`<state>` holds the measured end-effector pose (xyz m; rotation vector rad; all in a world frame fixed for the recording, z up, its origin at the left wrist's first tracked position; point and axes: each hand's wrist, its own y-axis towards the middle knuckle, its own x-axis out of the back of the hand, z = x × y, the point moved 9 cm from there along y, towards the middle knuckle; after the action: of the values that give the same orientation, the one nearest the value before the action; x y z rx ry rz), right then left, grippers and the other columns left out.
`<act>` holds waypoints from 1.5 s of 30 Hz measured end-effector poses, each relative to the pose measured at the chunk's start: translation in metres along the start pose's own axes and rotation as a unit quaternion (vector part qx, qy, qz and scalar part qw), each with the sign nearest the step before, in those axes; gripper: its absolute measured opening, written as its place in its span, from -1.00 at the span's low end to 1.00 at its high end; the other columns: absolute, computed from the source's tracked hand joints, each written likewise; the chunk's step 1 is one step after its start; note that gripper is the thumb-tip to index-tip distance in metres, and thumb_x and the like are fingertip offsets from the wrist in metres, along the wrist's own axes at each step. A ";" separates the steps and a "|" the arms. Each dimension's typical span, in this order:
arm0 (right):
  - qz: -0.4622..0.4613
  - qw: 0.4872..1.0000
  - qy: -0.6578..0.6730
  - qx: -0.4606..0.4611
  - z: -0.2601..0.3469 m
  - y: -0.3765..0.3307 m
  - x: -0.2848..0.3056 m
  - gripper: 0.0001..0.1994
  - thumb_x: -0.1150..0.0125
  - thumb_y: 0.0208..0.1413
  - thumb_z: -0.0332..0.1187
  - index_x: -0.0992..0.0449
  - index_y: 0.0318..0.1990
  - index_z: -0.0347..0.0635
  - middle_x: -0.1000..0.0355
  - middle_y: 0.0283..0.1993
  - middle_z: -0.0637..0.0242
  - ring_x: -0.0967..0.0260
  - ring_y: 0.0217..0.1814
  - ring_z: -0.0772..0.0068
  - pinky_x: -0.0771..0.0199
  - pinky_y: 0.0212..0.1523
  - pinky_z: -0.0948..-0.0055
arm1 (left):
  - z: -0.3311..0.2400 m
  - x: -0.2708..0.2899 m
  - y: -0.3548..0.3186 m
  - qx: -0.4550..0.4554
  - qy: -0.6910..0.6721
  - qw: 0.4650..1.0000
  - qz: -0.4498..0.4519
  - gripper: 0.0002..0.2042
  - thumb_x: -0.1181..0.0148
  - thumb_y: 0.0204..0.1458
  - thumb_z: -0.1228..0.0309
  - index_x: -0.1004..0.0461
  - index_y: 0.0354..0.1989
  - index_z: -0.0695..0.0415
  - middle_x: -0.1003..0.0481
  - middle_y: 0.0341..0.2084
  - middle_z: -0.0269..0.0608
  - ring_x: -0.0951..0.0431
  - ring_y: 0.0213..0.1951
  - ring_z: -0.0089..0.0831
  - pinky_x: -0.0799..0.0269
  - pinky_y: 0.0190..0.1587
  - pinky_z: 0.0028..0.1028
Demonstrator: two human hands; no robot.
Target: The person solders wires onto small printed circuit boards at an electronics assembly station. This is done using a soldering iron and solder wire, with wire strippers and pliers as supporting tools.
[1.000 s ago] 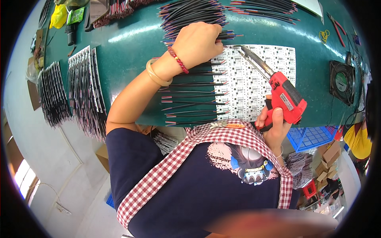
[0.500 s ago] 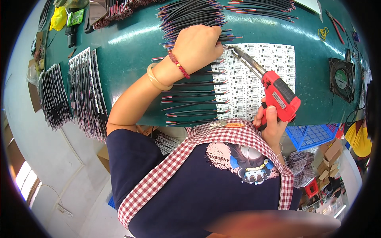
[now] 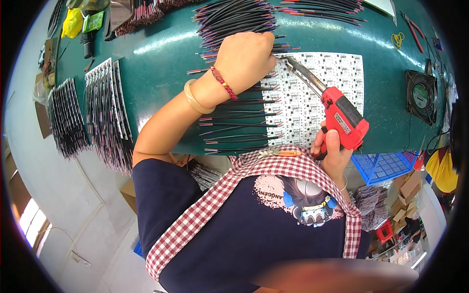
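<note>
Well, the right hand (image 3: 334, 150) wraps the grip of a red soldering gun (image 3: 344, 117), its slim metal barrel (image 3: 312, 78) angled toward the curled left hand (image 3: 248, 56); whether that one pinches anything, I can't tell. Under the barrel lies a flat white sheet of circuit boards (image 3: 317, 102), thin black wires (image 3: 239, 124) lined along its left edge. Beneath spreads a glossy green tabletop (image 3: 156, 73), with a square black fan (image 3: 420, 97) at right and a latticed blue crate (image 3: 382, 166) below the edge.

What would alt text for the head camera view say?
A person's right hand holds a red soldering gun, its tip near the left hand at the upper-left corner of a white circuit sheet; black wires lie across its left edge.
</note>
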<state>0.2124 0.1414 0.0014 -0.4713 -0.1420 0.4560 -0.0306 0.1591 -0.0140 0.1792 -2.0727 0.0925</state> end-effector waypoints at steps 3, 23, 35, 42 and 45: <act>0.003 1.000 0.013 0.005 0.000 0.000 0.000 -0.72 0.00 0.26 -0.31 -0.37 -0.05 -0.40 -0.33 -0.55 0.32 -0.24 -0.60 0.59 -0.28 -0.54 0.58 | 0.002 0.001 -0.001 0.006 -0.004 1.000 -0.001 -0.85 -0.15 -0.15 0.39 -0.44 -0.53 0.25 -0.49 -0.63 0.02 -0.53 -0.50 -0.03 -0.45 -0.43 -0.16; -0.009 1.000 0.003 0.027 0.002 -0.003 0.005 -0.57 0.00 0.25 -0.16 -0.31 0.02 -0.42 -0.29 -0.58 0.29 -0.21 -0.66 0.55 -0.30 -0.61 0.52 | -0.002 -0.002 0.001 0.001 0.010 1.000 0.000 -0.85 -0.11 -0.15 0.40 -0.40 -0.57 0.24 -0.48 -0.65 0.03 -0.52 -0.52 -0.01 -0.43 -0.45 -0.13; -0.035 0.998 0.029 0.035 0.004 -0.010 0.022 -0.49 0.04 0.25 -0.05 -0.25 0.05 -0.42 -0.25 -0.60 0.30 -0.16 -0.68 0.57 -0.27 -0.63 0.53 | 0.018 0.020 -0.008 0.040 -0.025 0.996 -0.070 -0.86 -0.04 0.10 0.36 -0.35 -0.28 0.17 -0.48 -0.51 0.05 -0.49 -0.43 0.07 -0.40 -0.38 -0.11; -0.050 0.997 0.053 0.026 -0.001 -0.013 0.031 -0.47 0.06 0.25 -0.01 -0.24 0.03 -0.41 -0.21 -0.61 0.32 -0.14 -0.69 0.57 -0.25 -0.64 0.53 | 0.027 0.079 -0.025 0.097 -0.123 0.967 -0.200 -0.93 -0.18 -0.07 0.54 -0.43 -0.42 0.24 -0.47 -0.52 -0.05 -0.49 -0.50 -0.10 -0.42 -0.41 -0.29; -0.035 0.998 0.047 0.028 -0.001 -0.014 0.026 -0.48 0.06 0.25 -0.02 -0.25 0.03 -0.41 -0.21 -0.61 0.32 -0.14 -0.69 0.57 -0.25 -0.64 0.53 | -0.002 0.038 -0.027 0.017 -0.185 0.982 -0.041 -0.87 -0.25 -0.09 0.45 -0.47 -0.43 0.23 -0.47 -0.51 -0.04 -0.51 -0.45 -0.08 -0.42 -0.40 -0.28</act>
<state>0.2413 0.1413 0.0081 -0.4314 -0.0540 0.3679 -0.0420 0.1290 0.0200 0.3215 -2.4311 0.0465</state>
